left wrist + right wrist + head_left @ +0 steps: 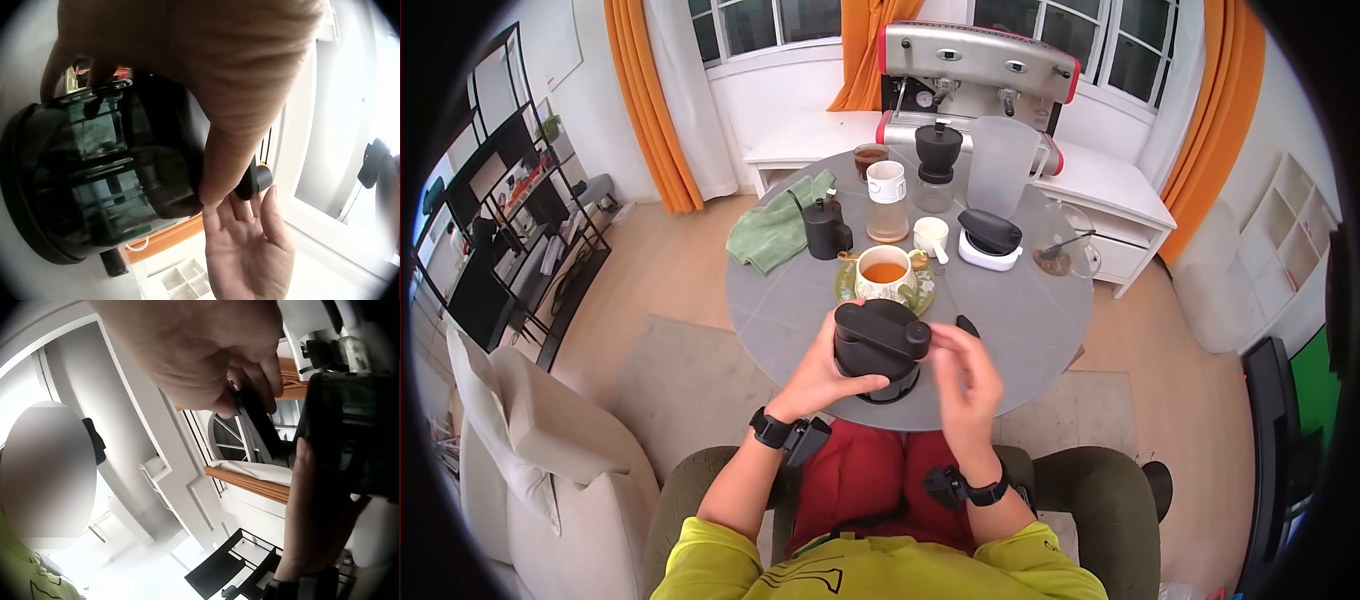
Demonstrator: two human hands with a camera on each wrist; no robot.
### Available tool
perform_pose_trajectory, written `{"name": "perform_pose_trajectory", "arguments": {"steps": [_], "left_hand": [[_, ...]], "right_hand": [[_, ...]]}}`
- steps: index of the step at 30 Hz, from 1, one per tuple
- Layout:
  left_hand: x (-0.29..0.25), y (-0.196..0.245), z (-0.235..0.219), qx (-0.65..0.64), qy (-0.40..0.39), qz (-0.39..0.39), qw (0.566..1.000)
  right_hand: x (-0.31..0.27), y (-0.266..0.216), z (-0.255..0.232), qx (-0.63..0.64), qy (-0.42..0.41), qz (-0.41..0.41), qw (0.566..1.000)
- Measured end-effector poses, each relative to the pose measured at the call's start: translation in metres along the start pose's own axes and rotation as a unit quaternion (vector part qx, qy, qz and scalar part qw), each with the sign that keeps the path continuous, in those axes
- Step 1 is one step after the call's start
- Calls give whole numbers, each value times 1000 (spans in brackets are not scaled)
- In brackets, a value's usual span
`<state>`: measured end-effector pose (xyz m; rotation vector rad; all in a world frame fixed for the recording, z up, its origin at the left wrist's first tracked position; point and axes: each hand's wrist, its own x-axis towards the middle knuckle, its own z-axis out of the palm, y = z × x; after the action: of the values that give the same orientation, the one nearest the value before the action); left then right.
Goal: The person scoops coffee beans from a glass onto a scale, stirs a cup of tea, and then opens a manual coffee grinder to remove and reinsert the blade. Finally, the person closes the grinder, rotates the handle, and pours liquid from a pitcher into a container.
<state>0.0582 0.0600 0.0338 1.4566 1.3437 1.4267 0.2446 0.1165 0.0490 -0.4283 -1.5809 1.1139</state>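
Head view: our left hand [825,370] grips crank-topped canister [860,358]; crank [875,322] runs rightward, knob [917,338] nearer our right hand [968,380]; whether pinching, we cannot tell.

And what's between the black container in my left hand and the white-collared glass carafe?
In the head view, the cream cup on its green saucer stands between the black container and the glass carafe.

Black crank-topped canister [872,345] with dark see-through walls, upright on the grey table [775,320]
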Motion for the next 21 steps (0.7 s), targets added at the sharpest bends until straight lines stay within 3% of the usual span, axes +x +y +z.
{"name": "perform_pose_trajectory", "arguments": {"steps": [2, 4, 6, 12, 14, 16, 21], "left_hand": [[-1, 2, 1, 7, 4, -2, 1000], [-1, 1, 1, 0, -2, -14, 1000], [1, 0, 2, -10, -9, -28, 1000], [0, 0, 0, 34, -4, -15, 999], [-1, 3, 0, 63, -5, -22, 998], [0, 4, 2, 25, 4, -41, 999], [0, -2, 4, -19, 1, -39, 999]], "right_hand": [[-3, 0, -17, -14, 39, 59, 997], [3, -2, -16, 16, 71, 57, 996], [14, -4, -10, -56, 42, -55, 996], [-3, 2, -10, 9, -21, 14, 1000], [-4, -1, -20, 76, 36, 74, 994], [-2, 4, -21, 114, 64, 63, 989], [5, -5, -5, 34, -25, -33, 999]]}}
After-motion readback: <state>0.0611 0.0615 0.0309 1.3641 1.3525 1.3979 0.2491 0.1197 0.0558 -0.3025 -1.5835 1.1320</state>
